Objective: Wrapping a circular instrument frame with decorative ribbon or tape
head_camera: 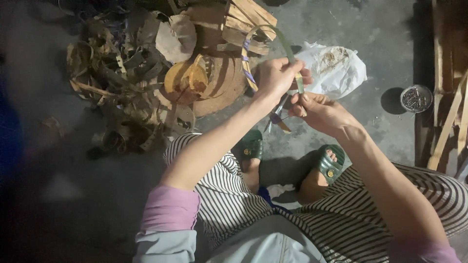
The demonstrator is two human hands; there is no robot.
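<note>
Grey concrete floor [351,29], heap of bamboo scraps [122,83] at upper left.
At upper centre, 2 hands bend a green bamboo strip [273,34] into a loop (binding step, I judge): left hand [275,75] closed round it, right hand [319,111] pinching its end; tightening needs a steady pull.

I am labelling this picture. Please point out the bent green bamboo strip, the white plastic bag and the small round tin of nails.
bent green bamboo strip [273,30], head view, top of arc
white plastic bag [341,70], head view, middle
small round tin of nails [416,98], head view, centre
</note>
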